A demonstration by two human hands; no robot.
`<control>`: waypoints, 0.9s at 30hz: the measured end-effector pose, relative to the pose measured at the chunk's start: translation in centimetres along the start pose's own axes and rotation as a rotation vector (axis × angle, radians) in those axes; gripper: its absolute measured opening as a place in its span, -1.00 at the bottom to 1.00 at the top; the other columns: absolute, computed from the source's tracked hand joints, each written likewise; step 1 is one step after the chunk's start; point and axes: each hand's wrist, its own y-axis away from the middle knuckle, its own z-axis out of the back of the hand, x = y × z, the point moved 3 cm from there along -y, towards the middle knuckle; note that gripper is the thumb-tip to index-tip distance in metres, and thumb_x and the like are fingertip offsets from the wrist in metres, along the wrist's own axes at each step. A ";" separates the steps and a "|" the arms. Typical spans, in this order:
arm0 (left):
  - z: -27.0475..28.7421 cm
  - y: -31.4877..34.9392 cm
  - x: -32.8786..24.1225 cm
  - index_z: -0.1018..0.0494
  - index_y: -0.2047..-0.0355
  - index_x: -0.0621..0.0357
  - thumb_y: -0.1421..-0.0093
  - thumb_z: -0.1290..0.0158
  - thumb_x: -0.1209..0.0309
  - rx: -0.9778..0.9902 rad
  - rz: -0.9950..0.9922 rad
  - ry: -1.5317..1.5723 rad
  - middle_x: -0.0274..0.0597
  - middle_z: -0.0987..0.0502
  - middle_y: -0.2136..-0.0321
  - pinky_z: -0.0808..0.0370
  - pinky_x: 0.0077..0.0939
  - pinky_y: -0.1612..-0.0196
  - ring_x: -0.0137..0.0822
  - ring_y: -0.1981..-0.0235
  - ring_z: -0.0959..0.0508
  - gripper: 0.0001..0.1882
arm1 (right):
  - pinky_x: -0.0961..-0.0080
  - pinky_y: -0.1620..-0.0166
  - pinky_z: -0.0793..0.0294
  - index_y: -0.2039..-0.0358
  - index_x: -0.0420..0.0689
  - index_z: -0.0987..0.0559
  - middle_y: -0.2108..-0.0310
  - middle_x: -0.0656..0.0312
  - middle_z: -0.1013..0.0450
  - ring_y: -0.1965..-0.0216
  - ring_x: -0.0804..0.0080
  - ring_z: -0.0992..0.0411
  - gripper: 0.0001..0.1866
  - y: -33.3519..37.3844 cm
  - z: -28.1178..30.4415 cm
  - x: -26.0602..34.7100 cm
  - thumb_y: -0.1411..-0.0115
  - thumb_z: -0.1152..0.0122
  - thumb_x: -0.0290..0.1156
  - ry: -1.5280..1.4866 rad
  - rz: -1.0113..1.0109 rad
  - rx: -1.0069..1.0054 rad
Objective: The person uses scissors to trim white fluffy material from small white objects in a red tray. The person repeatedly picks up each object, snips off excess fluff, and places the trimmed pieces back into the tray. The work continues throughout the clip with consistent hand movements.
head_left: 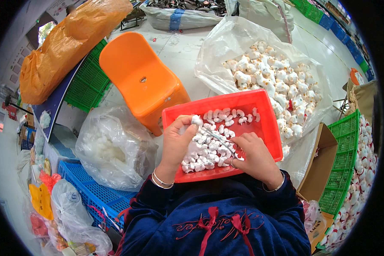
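My left hand [180,138] is closed, pinching a small white plush piece [196,120] between thumb and fingers. My right hand [254,153] grips long thin metal forceps [219,140]. Their tip reaches up to the plush piece at my left fingertips; whether it is inside the piece is too small to tell. Both hands are over a red plastic tray [272,128], which rests close against my body. Many small white curved plush pieces [205,149] lie heaped in the tray, with a looser row along its far side.
Beyond the tray stands an orange plastic chair [136,77]. A clear bag of white stuffed plush toys [286,85] is at the far right. On the left, a bag of white stuffing [109,149] sits beside a blue crate [89,187]. A cardboard box [320,164] and green crate [343,158] stand right.
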 end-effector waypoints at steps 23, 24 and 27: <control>-1.6 0.9 1.2 -0.57 0.09 0.30 -0.30 -0.12 0.55 -0.049 -0.117 -0.107 -0.36 -0.61 0.29 -0.46 -0.72 0.26 -0.62 0.34 -0.52 -0.81 | 0.20 0.33 -0.47 0.25 -0.17 -0.65 0.51 0.06 -0.51 0.42 0.07 -0.52 -0.71 -1.0 -1.0 1.4 -0.07 -0.44 -0.28 -0.235 -0.063 0.080; -1.4 0.7 0.5 -0.57 0.08 0.30 -0.30 -0.12 0.54 0.017 -0.074 -0.101 -0.36 -0.61 0.30 -0.45 -0.73 0.27 -0.63 0.35 -0.51 -0.80 | 0.19 0.32 -0.45 0.26 -0.16 -0.65 0.51 0.08 -0.52 0.41 0.08 -0.51 -0.72 -0.8 -1.0 1.1 -0.07 -0.44 -0.28 -0.228 -0.040 0.032; -0.6 0.5 -1.3 -0.58 0.07 0.30 -0.31 -0.12 0.52 0.125 0.048 -0.081 -0.34 -0.61 0.32 -0.42 -0.74 0.31 -0.63 0.40 -0.49 -0.79 | 0.21 0.29 -0.37 0.24 -0.11 -0.66 0.45 0.16 -0.52 0.34 0.14 -0.48 -0.70 -0.3 0.3 0.5 -0.05 -0.46 -0.26 -0.005 0.003 -0.043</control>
